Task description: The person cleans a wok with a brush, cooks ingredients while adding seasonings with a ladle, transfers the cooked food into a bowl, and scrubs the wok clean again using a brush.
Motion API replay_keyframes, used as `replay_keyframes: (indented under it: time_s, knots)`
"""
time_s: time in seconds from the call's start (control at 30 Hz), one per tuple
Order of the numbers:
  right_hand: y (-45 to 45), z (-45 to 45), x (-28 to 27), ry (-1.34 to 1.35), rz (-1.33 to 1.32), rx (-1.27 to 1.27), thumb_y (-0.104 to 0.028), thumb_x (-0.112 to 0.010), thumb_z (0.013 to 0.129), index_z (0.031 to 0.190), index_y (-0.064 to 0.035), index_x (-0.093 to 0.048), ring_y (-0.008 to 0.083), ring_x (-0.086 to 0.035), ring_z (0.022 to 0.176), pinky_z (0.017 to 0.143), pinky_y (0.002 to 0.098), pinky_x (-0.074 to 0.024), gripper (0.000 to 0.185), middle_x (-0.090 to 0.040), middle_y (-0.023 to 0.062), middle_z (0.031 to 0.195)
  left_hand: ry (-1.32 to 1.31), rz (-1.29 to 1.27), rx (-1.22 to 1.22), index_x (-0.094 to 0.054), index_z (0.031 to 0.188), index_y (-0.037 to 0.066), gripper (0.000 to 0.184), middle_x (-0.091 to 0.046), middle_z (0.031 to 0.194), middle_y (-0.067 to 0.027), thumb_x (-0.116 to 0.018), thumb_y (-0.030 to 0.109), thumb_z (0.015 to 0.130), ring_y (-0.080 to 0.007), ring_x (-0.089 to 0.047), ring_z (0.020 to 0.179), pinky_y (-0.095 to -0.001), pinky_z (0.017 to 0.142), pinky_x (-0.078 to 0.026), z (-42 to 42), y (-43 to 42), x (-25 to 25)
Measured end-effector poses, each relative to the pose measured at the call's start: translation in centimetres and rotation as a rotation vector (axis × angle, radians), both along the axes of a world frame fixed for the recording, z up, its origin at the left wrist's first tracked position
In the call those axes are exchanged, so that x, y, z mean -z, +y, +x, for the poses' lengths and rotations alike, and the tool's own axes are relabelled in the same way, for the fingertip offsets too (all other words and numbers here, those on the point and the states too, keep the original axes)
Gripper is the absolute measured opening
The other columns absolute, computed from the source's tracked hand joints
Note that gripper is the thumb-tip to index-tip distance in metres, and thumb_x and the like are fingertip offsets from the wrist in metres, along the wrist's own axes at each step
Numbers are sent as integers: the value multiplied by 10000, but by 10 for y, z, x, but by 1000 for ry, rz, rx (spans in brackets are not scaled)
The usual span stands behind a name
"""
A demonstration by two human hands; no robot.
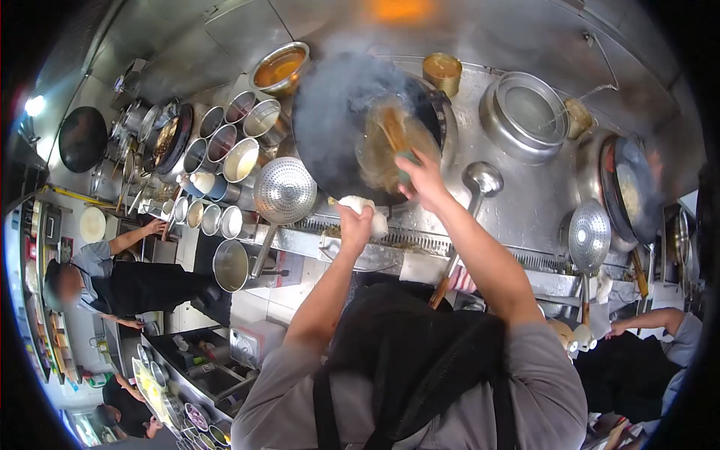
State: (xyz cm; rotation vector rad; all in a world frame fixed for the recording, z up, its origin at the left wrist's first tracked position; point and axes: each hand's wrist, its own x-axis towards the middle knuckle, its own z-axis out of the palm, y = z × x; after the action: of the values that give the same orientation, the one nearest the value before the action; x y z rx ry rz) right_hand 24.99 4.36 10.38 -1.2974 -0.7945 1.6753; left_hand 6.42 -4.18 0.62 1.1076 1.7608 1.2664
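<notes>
A large dark wok (322, 150) sits on the range with thick smoke rising from it. My right hand (426, 180) is closed round the green grip of a wok brush (393, 126), whose light-brown bristles reach down into murky liquid (371, 154) in the wok. Folded white cloth (375, 217) is in my left hand (354, 226), pressed at the wok's near rim; whether a handle lies under the cloth is hidden. Just left of that hand rests a perforated skimmer (285, 189). Right of my right forearm lies a steel ladle (482, 180).
Several metal pots (241, 159) with liquids and seasonings stand to the left. A bowl of amber liquid (281, 69) and a tin (442, 71) sit behind. A big steel pot (525, 116) is at right. Co-workers stand left (142, 285) and right (630, 367).
</notes>
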Motion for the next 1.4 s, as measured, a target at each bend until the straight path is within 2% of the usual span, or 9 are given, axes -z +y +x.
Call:
replay_keyframes:
  time_s: [0.33,0.47,0.6,0.8,0.9,1.0,1.07,1.17,1.4]
  knots:
    - [51,22,-10,382,-91,-54,-232,-758,943,1304,-139,-569,182,-606,612,439,272,-430,418,-619,57,943,487,179,69,-333,1376,-127,720,-605,1123,-343,-736,182,866,-518,-641,986,-537,858,-523,21,-12,11]
    - [38,86,-5,569,-27,-42,-145,-688,988,1150,-74,-692,141,-670,845,714,241,-553,176,-702,47,1001,469,-133,186,-249,1514,-86,923,-631,1165,-300,-790,231,838,-477,-673,993,-496,877,-558,27,-21,-31]
    - [-6,118,-43,448,-133,100,-316,-709,984,1109,-63,-658,105,-635,671,547,209,-512,287,-692,89,891,442,57,322,-259,1526,-72,1055,-487,1427,-303,-876,237,727,-456,-583,1237,-497,1036,-508,15,-19,-29]
    - [2,162,2,540,-98,-208,-340,-624,1040,1201,-71,-638,91,-466,520,422,218,-386,313,-622,70,824,507,248,422,-211,1551,-80,1078,-522,1344,-269,-853,186,726,-436,-560,1228,-484,1010,-492,-7,-9,-30]
    - [-21,57,-25,-3,87,50,-338,-635,1031,1342,-64,-600,89,-480,532,437,218,-405,415,-613,55,826,453,342,348,-142,1576,-57,1092,-488,1372,-279,-828,156,753,-441,-544,1252,-518,985,-495,-12,2,-8]
    - [-41,20,16,-436,336,-572,-272,-672,1008,1493,-54,-505,150,-553,603,509,246,-462,558,-647,95,909,343,330,234,-97,1583,-49,1109,-464,1389,-287,-821,147,766,-470,-552,1241,-539,967,-501,-23,13,-2]
    - [-22,51,74,-1009,1144,-718,-199,-674,1000,1536,-45,-462,185,-589,681,569,276,-487,597,-652,114,971,196,216,209,-128,1552,-61,1018,-502,1338,-301,-780,159,801,-496,-568,1199,-534,968,-502,-39,29,16]
    - [66,196,125,-964,760,-684,-269,-725,977,1352,56,-623,404,-724,896,764,502,-580,506,-729,286,1102,34,165,144,-223,1446,-108,825,-561,1244,-337,-700,224,861,-511,-590,1160,-521,989,-493,-57,46,40]
    - [-33,36,-32,-1346,884,246,-305,-734,977,1556,33,-382,434,-680,1119,918,498,-567,757,-650,314,1293,-241,-257,117,-270,1386,-223,843,-620,1159,-403,-656,321,870,-499,-666,1080,-509,934,-539,-91,72,73]
